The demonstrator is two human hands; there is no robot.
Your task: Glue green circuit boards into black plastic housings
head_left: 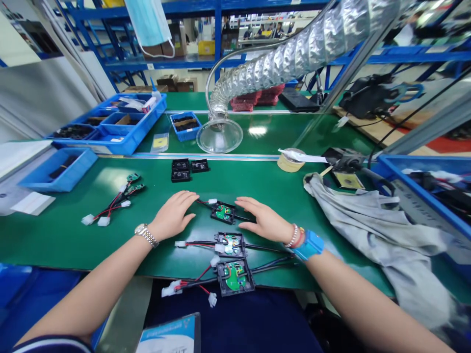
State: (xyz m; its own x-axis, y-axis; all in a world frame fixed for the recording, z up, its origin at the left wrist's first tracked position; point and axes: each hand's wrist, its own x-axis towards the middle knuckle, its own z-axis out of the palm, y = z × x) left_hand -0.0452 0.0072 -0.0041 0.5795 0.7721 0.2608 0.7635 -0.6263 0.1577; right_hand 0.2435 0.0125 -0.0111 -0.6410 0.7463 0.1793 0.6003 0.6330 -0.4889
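A small black housing with a green circuit board (222,212) lies on the green bench between my two hands. My left hand (175,214) is at the left end of its wires, thumb and fingers apart. On the other side my right hand (265,220) rests with thumb and fingers spread around its black cable, not visibly gripping it. Nearer to me are two more open housings with boards, a middle one (231,244) and a front one (235,277) by the bench edge. White connectors (171,288) end their wires on the left.
Three black covers (180,169) sit behind the housings. Loose wired boards (117,200) lie at the left, near blue bins (59,171). An extractor hood (220,136) hangs over the bench. A solder spool (290,161), grey cloth (349,225) and blue crate (423,206) are at the right.
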